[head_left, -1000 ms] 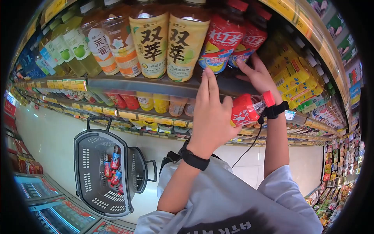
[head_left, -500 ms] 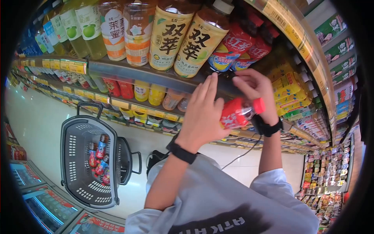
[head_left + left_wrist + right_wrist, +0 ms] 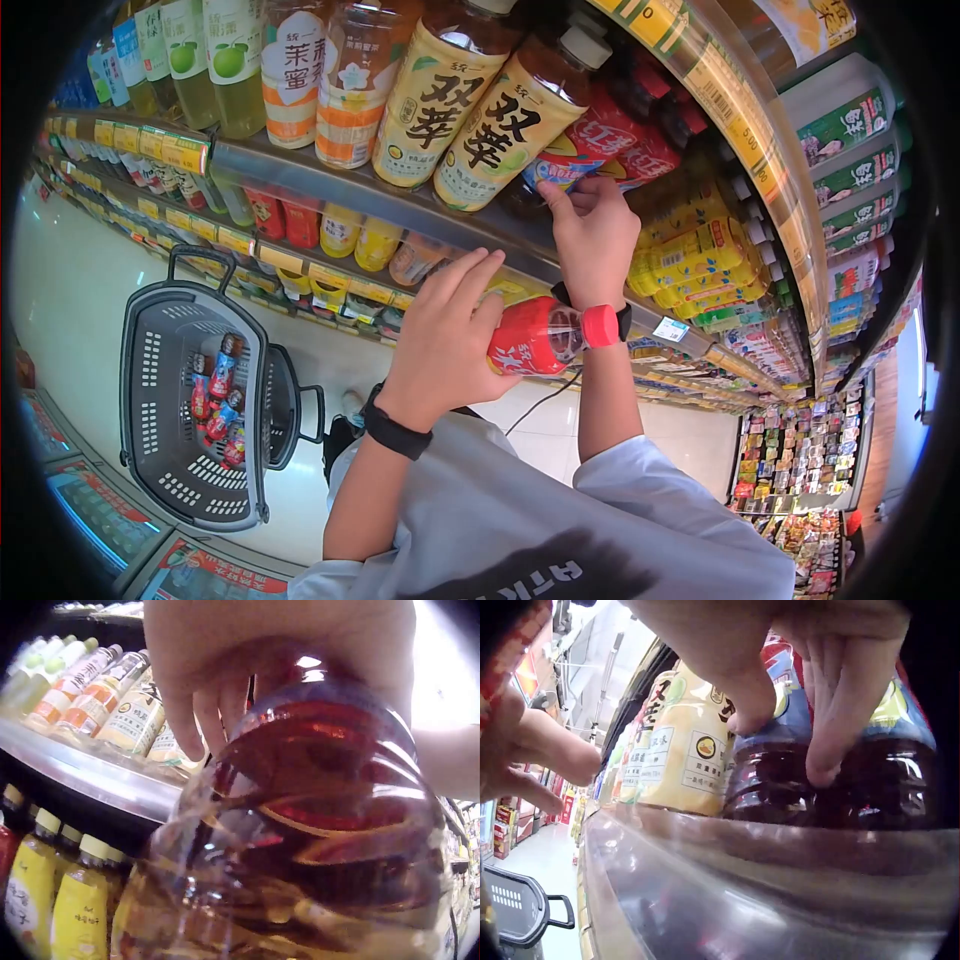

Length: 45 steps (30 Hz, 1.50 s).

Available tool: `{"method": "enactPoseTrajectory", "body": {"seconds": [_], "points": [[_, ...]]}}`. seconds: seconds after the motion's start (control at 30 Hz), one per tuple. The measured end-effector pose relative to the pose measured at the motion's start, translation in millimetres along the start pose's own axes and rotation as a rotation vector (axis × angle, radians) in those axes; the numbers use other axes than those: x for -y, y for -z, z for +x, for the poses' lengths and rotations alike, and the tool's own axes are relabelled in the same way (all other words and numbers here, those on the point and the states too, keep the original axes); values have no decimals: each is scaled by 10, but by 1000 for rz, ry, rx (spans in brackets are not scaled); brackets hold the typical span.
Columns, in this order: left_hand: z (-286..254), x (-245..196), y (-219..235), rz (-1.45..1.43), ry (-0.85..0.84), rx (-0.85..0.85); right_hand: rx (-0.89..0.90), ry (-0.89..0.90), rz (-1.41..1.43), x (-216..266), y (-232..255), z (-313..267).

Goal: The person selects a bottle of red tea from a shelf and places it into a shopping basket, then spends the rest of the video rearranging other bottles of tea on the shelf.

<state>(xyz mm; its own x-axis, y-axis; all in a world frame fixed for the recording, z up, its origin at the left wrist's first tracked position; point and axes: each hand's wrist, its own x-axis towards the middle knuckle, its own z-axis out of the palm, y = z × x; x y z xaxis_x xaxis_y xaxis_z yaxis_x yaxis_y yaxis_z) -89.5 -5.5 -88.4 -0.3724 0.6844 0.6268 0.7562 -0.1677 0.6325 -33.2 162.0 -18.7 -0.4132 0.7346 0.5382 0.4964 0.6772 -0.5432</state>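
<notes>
In the head view my left hand (image 3: 445, 335) holds a small red-capped bottle of dark tea (image 3: 530, 337) with a red label, tilted sideways away from the shelf. Its clear, ridged part fills much of the left wrist view. At the shelf, my right hand (image 3: 597, 235) is by two larger red-labelled tea bottles (image 3: 640, 150). In the right wrist view, the thumb tip overlaps the left bottle's blue label edge (image 3: 780, 736), and a fingertip points down near the gap between the two bottles.
Yellow-labelled drink bottles (image 3: 520, 125) stand left of the red ones; yellow packs (image 3: 700, 255) lie to the right. A metal shelf edge (image 3: 320, 190) runs in front. On the floor at left stands a grey basket (image 3: 150, 400) holding several small bottles (image 3: 222, 365).
The right hand has drawn back from the red-labelled bottles, then come to them again. The left hand still holds its bottle, now lower and further left in view. The head view has shifted.
</notes>
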Motion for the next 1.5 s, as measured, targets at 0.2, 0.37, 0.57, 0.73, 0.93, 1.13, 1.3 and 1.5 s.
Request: {"method": "enactPoseTrajectory", "body": {"seconds": [0.2, 0.37, 0.57, 0.73, 0.93, 1.13, 1.3, 1.5], "points": [[-39, 5, 19, -23, -1, -31, -55, -17, -49, -40, -95, 29], [-140, -14, 3, -45, 32, -10, -87, -10, -94, -32, -115, 24], [-86, -85, 26, -95, 9, -1, -327, 169, -312, -131, 43, -59], [280, -41, -160, -202, -35, 10, -20, 37, 20, -659, 90, 221], [621, -85, -437, -234, -54, -60, 99, 84, 283, -1014, -88, 212], [659, -77, -551, -146, -55, -50, 202, -23, 358, -979, -73, 246], [702, -71, -585, -122, -56, -55, 183, 51, 338, -996, -84, 299], [632, -114, -566, -62, -66, -72, 211, 40, 228, -927, 4, 255]]}}
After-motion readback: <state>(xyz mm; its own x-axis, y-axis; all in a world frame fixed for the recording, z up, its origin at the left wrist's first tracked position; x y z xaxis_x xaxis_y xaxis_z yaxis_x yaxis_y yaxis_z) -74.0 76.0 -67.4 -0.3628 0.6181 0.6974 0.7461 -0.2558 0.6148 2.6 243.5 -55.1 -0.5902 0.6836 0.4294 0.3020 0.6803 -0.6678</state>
